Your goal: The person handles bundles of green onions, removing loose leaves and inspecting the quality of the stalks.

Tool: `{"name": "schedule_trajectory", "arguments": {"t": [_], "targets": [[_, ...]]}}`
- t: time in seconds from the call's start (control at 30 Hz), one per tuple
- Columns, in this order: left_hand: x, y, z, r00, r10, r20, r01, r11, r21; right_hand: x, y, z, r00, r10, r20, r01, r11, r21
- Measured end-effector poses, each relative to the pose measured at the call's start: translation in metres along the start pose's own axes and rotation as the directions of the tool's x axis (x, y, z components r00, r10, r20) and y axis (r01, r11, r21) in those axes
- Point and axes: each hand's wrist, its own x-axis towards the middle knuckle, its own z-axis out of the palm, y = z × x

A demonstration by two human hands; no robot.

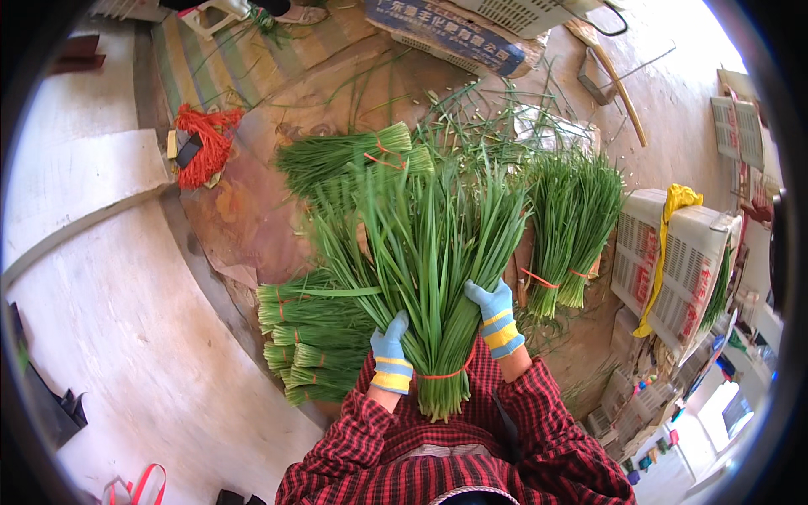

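Note:
Between my hands is a large bundle of garlic chives [435, 297], its pale cut ends toward my body and its leaves fanned out away from me. An orange tie [442, 376] circles it near the cut ends. My left hand [391, 344], in a blue and yellow knit glove, grips the leaves on the left side. On the right side my right hand [494, 312], gloved the same way, holds the leaves with the thumb toward the middle. Some fingers of both hands are hidden behind the leaves.
Tied chive bundles [315, 347] are stacked at my left, and others [571, 227] lie at the right. Two more [353, 158] rest farther off by loose trimmings [480, 120]. Orange ties [205, 145] lie far left. A white plastic crate [637, 246] with a yellow strip stands right.

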Motion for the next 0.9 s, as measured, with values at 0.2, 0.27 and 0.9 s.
{"name": "schedule_trajectory", "arguments": {"t": [0.2,0.27,0.9], "targets": [[-0.02,-0.007,0.004,0.997,-0.069,0.036,0.067,0.997,0.044,-0.015,0.01,-0.014,1.0,-0.004,-0.011,0.005,0.995,0.101],[-0.022,-0.02,-0.003,0.987,-0.015,0.161,0.004,0.998,0.066,-0.023,0.006,-0.012,0.997,-0.053,-0.053,0.056,0.997,0.058],[-0.117,-0.017,0.113,0.839,0.189,0.51,-0.509,0.604,0.614,-0.057,0.019,-0.134,0.997,-0.069,-0.032,0.076,0.92,0.384]]}}
